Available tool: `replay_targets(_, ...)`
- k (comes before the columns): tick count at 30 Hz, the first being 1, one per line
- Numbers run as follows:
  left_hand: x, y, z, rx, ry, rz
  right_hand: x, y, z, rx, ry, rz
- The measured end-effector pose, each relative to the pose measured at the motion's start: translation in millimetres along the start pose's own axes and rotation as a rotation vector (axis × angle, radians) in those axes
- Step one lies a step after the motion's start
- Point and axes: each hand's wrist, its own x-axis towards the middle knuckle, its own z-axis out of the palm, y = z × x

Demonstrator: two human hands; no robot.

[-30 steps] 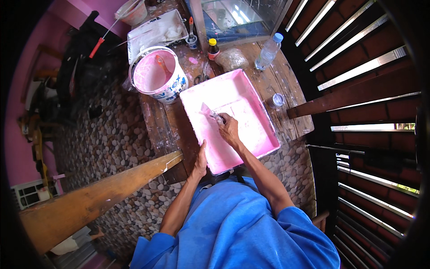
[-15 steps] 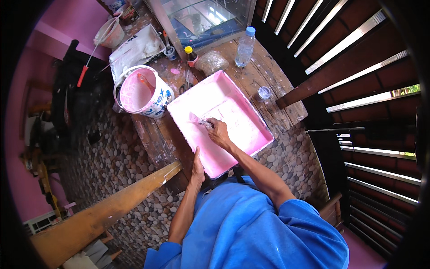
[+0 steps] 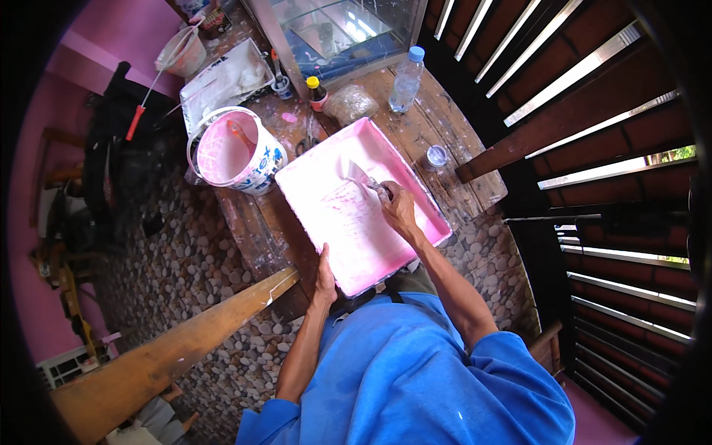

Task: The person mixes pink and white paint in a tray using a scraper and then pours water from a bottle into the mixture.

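A paint tray coated in pale pink paint sits at the near edge of the wooden table, tilted in line with my body. My left hand grips its near left rim, thumb along the side wall. In my right hand is a putty knife, its flat blade lying on the tray's painted floor toward the far side. Thin pink streaks mark the paint just below the blade. To the left of the tray stands a white paint bucket with pink paint inside and a brush in it.
The wooden table also carries a clear water bottle, a small round tub, a yellow-capped bottle, a plastic bundle and a white tray. A glass case stands behind. A wooden beam crosses at lower left.
My right hand has moved right and slightly toward the far side, carrying the putty knife across the tray. Streaks now show in the paint. My left hand keeps its hold on the rim.
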Motion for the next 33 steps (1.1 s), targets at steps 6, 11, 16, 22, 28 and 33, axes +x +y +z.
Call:
replay_targets(6,1.4,1.4,-2.0,0.001,0.018,0.0,0.5,-7.1,2.6,-0.124,0.205,0.004)
replay_targets(11,-1.2,1.8,2.3,0.014,0.057,0.002,2.8,-11.9,-2.7,-0.012,0.053,0.025)
replay_targets(16,-0.8,2.1,-0.6,0.004,0.066,0.012,29.2,-28.5,-27.9,-0.13,0.144,-0.112)
replay_targets(22,1.8,-0.9,-3.4,-0.026,0.017,-0.027,80.8,-37.1,-46.1,-0.283,0.012,-0.208)
replay_targets(28,6.4,-7.9,-11.9,-0.05,0.006,-0.032,112.5,-57.7,-22.9,-0.408,-0.168,-0.421)
replay_targets(33,-8.7,18.4,15.0,0.079,0.131,-0.079,112.3,-72.5,5.5,-0.498,-0.333,-0.61)
